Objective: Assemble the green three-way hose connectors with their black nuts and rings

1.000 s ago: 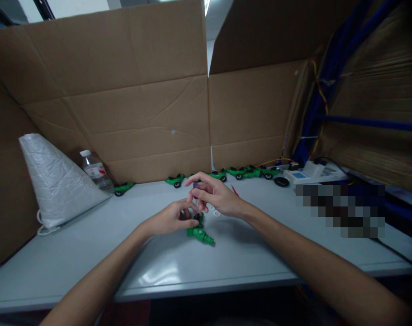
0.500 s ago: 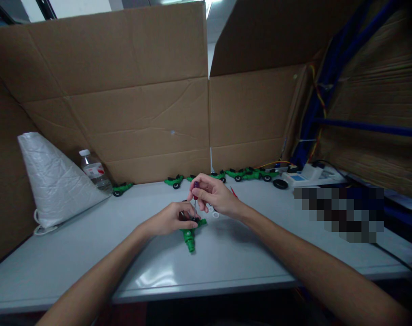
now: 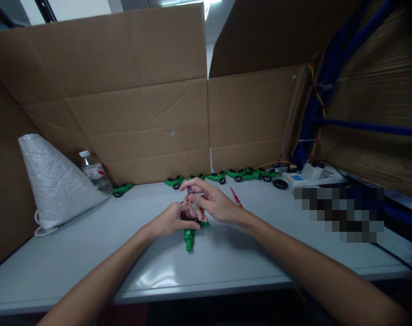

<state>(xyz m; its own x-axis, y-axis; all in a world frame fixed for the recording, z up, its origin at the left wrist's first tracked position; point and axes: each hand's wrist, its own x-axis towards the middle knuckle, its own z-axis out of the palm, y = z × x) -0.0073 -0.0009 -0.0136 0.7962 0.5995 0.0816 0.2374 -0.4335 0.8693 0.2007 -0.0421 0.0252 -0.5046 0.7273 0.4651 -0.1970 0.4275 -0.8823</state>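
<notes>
The green toy car [image 3: 189, 234] lies on the grey table [image 3: 90, 253] near its middle, nose toward you, with your left hand [image 3: 172, 219] curled closed on its rear end and your right hand [image 3: 210, 203] just beside it, fingers pinched on a small purple-handled screwdriver [image 3: 191, 199] held upright over the car. To the left, a white woven bag [image 3: 53, 181] and a water bottle [image 3: 95, 172] stand against the cardboard wall [image 3: 131, 113], with open tabletop between them and your hands. To the right, a red tool [image 3: 235, 196] lies close by, and a row of green cars [image 3: 239, 173] lines the back edge.
</notes>
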